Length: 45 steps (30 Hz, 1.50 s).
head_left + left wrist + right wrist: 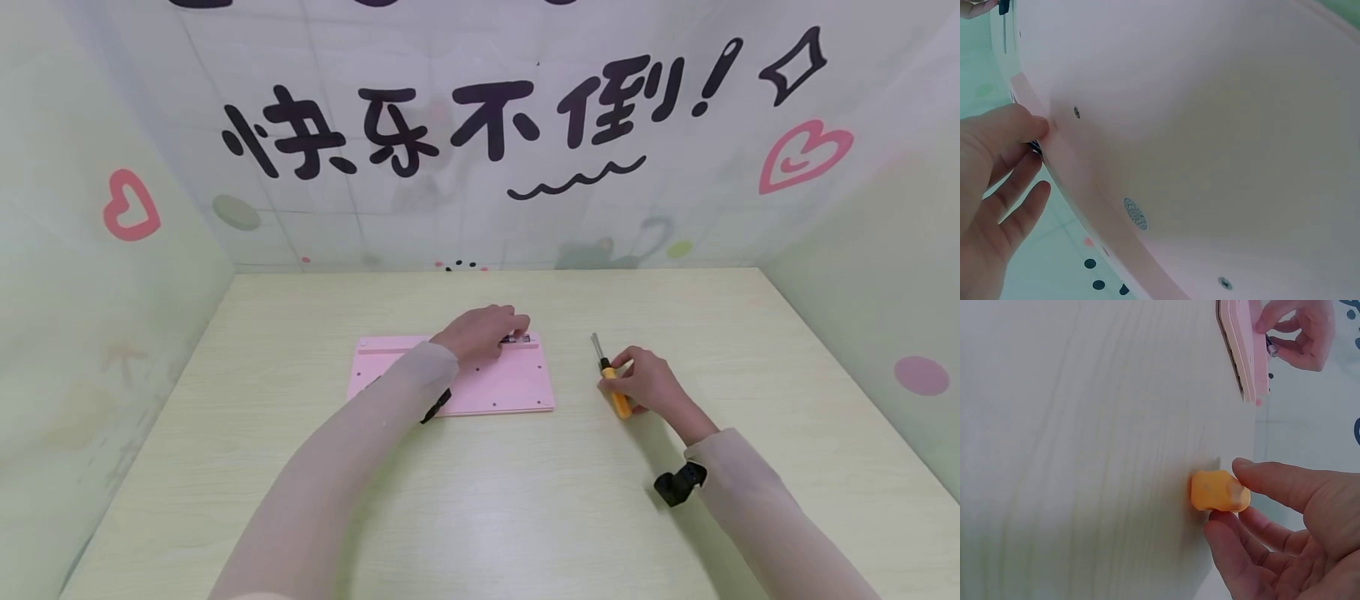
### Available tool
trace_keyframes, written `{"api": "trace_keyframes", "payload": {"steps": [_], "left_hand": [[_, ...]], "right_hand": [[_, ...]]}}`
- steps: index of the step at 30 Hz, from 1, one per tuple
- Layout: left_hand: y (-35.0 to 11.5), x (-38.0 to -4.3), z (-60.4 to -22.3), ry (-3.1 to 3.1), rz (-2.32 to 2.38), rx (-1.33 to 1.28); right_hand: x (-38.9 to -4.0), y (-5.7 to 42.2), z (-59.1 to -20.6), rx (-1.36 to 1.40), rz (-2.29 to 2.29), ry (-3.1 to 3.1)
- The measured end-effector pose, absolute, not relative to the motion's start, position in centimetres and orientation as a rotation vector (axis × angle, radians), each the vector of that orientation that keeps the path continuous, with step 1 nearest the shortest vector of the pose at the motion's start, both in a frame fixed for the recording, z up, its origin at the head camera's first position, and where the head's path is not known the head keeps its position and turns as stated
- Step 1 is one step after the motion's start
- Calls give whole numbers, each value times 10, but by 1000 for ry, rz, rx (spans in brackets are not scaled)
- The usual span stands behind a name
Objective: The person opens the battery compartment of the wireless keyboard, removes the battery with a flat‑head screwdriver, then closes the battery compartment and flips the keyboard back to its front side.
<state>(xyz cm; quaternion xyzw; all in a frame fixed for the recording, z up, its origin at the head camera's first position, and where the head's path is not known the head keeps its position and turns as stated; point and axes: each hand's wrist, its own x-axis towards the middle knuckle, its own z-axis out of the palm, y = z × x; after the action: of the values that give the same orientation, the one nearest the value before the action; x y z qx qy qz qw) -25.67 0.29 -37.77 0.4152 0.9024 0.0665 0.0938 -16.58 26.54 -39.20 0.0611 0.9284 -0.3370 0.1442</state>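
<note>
A pink keyboard (517,387) lies underside up on the table, with small screws over its back and a raised ridge along the far edge. My left hand (480,332) is at the right part of that ridge, beside an uncovered battery slot (525,338). In the right wrist view, its thumb and fingers pinch a small dark battery (1271,347) with a silver end; the palm hides the slot's left part. To the right, my right hand (647,380) holds a screwdriver by its orange handle (1217,490), its metal shaft (596,344) pointing away from me.
The pale wood table (480,508) ends at a printed cloth wall (420,225) at the back. Side walls stand left and right. Black cameras sit on both wrists, the right one (678,483) low over the table.
</note>
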Motion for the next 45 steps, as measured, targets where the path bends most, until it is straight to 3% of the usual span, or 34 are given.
{"api": "trace_keyframes", "payload": {"steps": [23, 45], "left_hand": [[2, -258, -383, 2679, 492, 976], [3, -257, -389, 2681, 618, 850]], "right_hand": [[-171, 267, -375, 72, -988, 2734], [-186, 213, -387, -102, -1174, 2647]]}}
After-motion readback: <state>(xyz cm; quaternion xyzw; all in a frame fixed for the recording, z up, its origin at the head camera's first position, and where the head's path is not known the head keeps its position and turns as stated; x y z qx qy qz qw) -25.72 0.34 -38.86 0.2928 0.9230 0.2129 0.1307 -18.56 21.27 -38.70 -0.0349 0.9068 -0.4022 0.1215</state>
